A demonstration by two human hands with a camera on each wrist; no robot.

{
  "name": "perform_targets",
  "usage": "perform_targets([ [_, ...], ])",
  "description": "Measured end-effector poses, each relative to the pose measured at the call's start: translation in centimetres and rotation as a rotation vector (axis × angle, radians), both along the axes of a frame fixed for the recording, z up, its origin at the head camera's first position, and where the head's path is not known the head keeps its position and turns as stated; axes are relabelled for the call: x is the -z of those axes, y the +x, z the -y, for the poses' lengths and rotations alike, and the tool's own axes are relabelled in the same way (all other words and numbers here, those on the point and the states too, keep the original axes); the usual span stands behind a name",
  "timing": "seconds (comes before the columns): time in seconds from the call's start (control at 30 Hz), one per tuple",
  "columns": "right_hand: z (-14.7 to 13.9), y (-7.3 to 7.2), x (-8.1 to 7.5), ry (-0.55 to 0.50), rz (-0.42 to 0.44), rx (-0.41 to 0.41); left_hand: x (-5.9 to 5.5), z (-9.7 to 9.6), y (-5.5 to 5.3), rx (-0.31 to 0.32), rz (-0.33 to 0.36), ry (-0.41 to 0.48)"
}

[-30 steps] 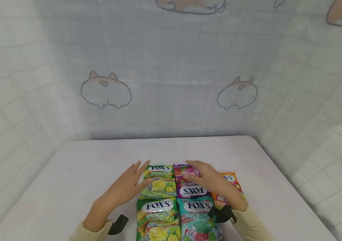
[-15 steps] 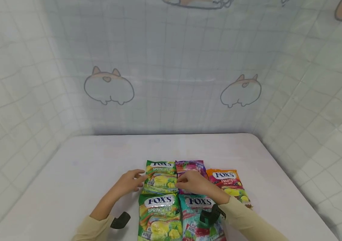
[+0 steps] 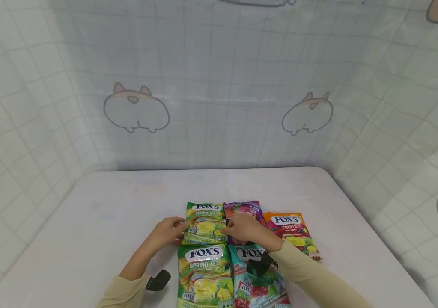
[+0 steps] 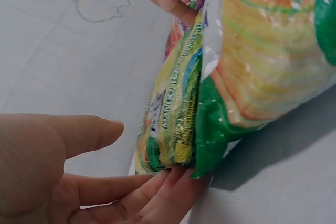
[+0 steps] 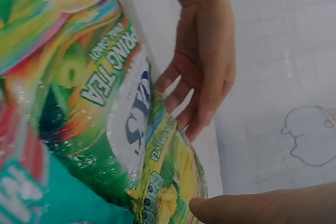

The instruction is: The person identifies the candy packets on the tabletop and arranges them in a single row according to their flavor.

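Note:
A green and yellow Fox's Spring Tea candy bag (image 3: 205, 224) lies at the far left of a group of candy bags. At its left edge is my left hand (image 3: 166, 231); in the left wrist view its straight fingers (image 4: 168, 198) touch the bag's lower end while the thumb stands apart. My right hand (image 3: 243, 226) is at the same bag's right edge, over a purple Fox's bag (image 3: 247, 207) that it partly covers. One straight digit (image 5: 252, 205) of it touches the bag in the right wrist view; its other fingers are hidden there.
Nearer lie a larger Spring Tea bag (image 3: 205, 273) and a teal Fox's bag (image 3: 259, 291), partly behind the right wrist strap. An orange Fox's Fruits bag (image 3: 292, 233) is at the right. All rest on a white table (image 3: 126, 205) against a patterned curtain (image 3: 219, 107).
Both hands, earlier spread above the bags, have come down to the two sides of the far Spring Tea bag. The right hand moved left, uncovering the orange bag.

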State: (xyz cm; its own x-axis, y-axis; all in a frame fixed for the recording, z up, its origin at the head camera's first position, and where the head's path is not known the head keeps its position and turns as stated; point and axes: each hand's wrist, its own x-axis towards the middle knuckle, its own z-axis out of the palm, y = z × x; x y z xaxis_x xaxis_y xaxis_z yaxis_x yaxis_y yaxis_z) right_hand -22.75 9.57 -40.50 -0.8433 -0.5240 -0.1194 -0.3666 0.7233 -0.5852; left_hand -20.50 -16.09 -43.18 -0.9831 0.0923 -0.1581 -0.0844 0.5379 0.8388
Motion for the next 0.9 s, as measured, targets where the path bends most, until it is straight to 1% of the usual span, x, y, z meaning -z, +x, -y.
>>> perform_targets([
  [0.13,0.2,-1.0,0.4,-0.064,0.065,0.034,0.2,-0.2,-0.4,-0.012,0.006,-0.025],
  [0.23,0.2,-1.7,0.7,-0.093,0.121,0.062,0.3,-0.5,-0.7,-0.008,0.010,-0.029],
  [0.37,0.3,-1.9,0.8,-0.119,0.172,0.066,0.1,-0.6,-0.6,-0.005,0.017,-0.016],
  [0.5,0.5,-1.7,1.0,-0.146,0.156,0.056,0.1,-0.4,-0.5,-0.012,0.016,-0.008],
  [0.6,0.8,-1.7,1.3,-0.171,0.137,0.068,0.1,-0.2,-0.4,-0.017,0.014,0.005],
  [0.77,1.2,-1.6,1.6,-0.248,0.138,0.107,0.0,0.0,-0.4,-0.039,0.017,0.050],
  [0.9,1.4,-1.4,1.7,-0.312,0.118,0.123,-0.2,0.1,-0.4,-0.058,0.011,0.078],
])
